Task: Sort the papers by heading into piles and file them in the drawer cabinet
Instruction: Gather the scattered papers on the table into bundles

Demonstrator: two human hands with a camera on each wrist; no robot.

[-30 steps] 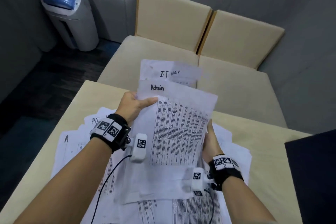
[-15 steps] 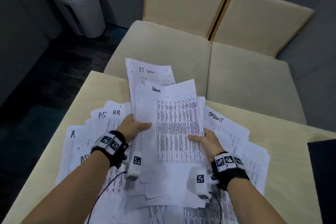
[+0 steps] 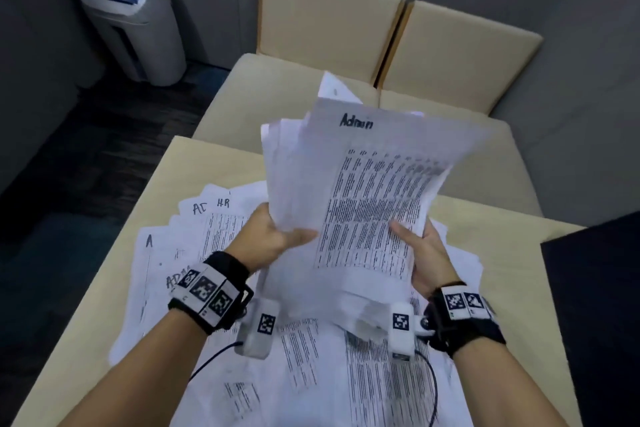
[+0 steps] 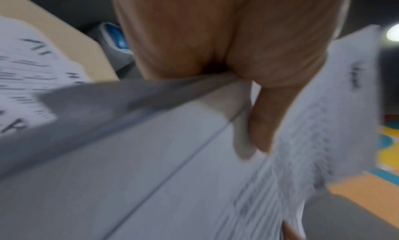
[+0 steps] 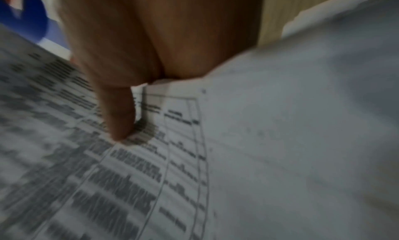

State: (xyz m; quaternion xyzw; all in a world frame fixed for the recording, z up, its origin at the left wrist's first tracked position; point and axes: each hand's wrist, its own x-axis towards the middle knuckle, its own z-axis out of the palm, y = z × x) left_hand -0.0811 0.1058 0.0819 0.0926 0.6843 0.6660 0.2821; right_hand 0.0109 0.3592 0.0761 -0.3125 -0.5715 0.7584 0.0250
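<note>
I hold a stack of printed papers [image 3: 367,191] up above the table, its top sheet headed "Admin". My left hand [image 3: 273,239] grips the stack's left edge, thumb on the front. My right hand [image 3: 420,246] grips its lower right edge, thumb [image 5: 116,110] pressed on the printed table. The left wrist view shows the left hand [image 4: 254,83] pinching the paper edges [image 4: 151,141], blurred. More loose sheets [image 3: 194,253] lie spread on the table beneath, with headings "AD", "H.R", "A" and "ADM" showing. No drawer cabinet is in view.
The beige table [image 3: 162,191] carries the scattered sheets. Beyond it stands a beige cushioned bench [image 3: 467,142] with two back cushions. A grey bin with a blue lid [image 3: 128,10] stands at the far left on dark floor. A black object [image 3: 599,305] covers the table's right end.
The stack has been lifted higher and tilted to the right. The "IT" sheet that stuck out above the "Admin" sheet is now mostly hidden behind it. Both hands keep their hold.
</note>
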